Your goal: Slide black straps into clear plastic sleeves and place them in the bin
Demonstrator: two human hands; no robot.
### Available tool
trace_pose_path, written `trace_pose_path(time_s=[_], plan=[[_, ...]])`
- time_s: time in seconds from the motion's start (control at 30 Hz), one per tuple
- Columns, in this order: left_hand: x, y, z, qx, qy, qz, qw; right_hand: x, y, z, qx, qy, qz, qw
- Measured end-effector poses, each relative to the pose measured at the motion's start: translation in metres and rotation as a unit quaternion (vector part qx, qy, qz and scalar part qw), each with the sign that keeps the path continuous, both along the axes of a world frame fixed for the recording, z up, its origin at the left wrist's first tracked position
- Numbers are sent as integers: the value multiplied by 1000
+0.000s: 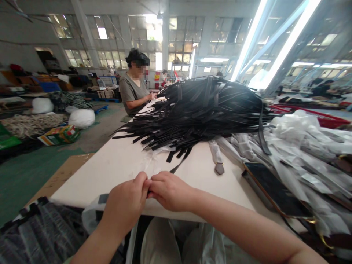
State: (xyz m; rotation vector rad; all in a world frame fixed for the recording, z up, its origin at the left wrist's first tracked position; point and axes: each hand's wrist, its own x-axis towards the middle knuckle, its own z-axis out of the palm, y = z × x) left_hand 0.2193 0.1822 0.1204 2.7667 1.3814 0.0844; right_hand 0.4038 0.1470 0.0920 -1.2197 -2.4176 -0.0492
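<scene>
On the left, the left hand (127,204) is curled shut at the near edge of the white counter (115,165), its fingertips meeting those of the right hand (168,190). Both hands are pressed together and pinch the near end of a thin black strap (178,165), which shows only as a dark sliver between them before running up and away toward the pile. With so little of it gripped, the strap may slide out of the fingertips. If its far end is caught under the heap, pulling on it could drag other strips along.

The heap of black straps (203,110) lies in the middle of the counter, well apart from the hands. They are flat, narrow, matte strips, fanned out with loose ends overhanging toward the left edge. Those ends look ready to slide off onto the floor if the pile is disturbed.

Just right of the strap lies a single bagged strap (217,157) with a grey tip. Further right sits a flat dark tray (275,190) with a thin rim. Behind it are glossy, crinkled clear plastic sleeves (302,146), slippery-looking and loosely stacked, which could shift forward.

Across the counter, another person (134,91) works with their own hands.
</scene>
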Motion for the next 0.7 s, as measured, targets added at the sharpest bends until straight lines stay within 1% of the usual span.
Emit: trace_pose_path(time_s=[0.03,0.1,0.17,0.2,0.27,0.37,0.4,0.43,0.53,0.57,0.6,0.63,0.7], plan=[[-4,0,-2,34,13,4,999,4,1,1,-10,-4,3,1000],[-13,3,-5,99,24,25,994,15,5,4,-33,-23,-33,999],[-18,6,-9,142,28,49,988,20,8,5,-48,-44,-79,995],[-17,7,-10,154,29,53,986,19,8,5,-51,-51,-84,994],[-10,5,-11,158,32,35,986,11,7,3,-49,-51,-57,996],[1,2,-11,143,43,-10,989,1,3,1,-45,-39,0,998],[3,2,-10,140,45,-12,989,3,2,1,-49,-37,0,998],[2,3,-9,141,47,0,989,8,3,3,-59,-39,-15,997],[-7,10,-5,159,61,91,981,29,9,9,-91,-58,-80,991],[-10,12,-4,165,66,111,978,33,11,12,-97,-63,-93,989],[-12,12,-3,168,67,116,977,35,10,14,-99,-66,-94,988],[-13,11,-3,169,64,105,978,33,9,17,-97,-68,-91,989],[-12,9,-4,150,30,61,986,23,4,22,-94,-83,-82,989]])
